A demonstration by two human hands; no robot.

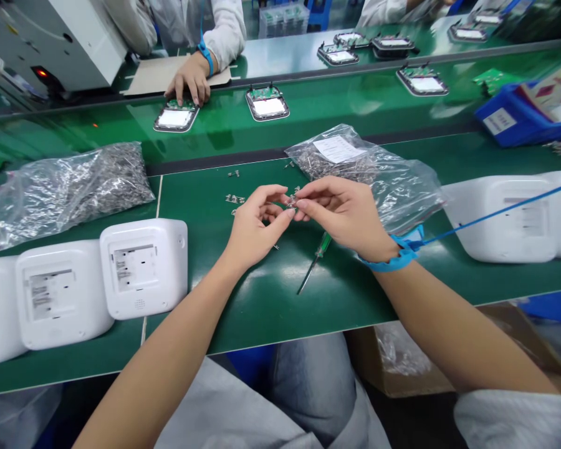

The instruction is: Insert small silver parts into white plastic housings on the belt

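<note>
Above the green table [262,312], my left hand [260,226] and my right hand [341,212] meet at the fingertips. Small metal parts [292,201] are pinched between them, partly hidden by the fingers. A blue strap circles my right wrist. Beneath my right hand lies a screwdriver [315,259] with a green handle, its shaft pointing toward me. More small metal clips [234,199] lie scattered just left of my left hand. Behind my right hand is a clear bag of metal parts [339,159] with a white label.
White plastic housings [144,268] line the left, others [505,218] the right. Another bag of metal parts [116,178] lies at left. Beyond, a conveyor [336,103] carries framed circuit boards [268,103]; a co-worker's hand [191,78] touches one. A blue bin [509,115] stands back right.
</note>
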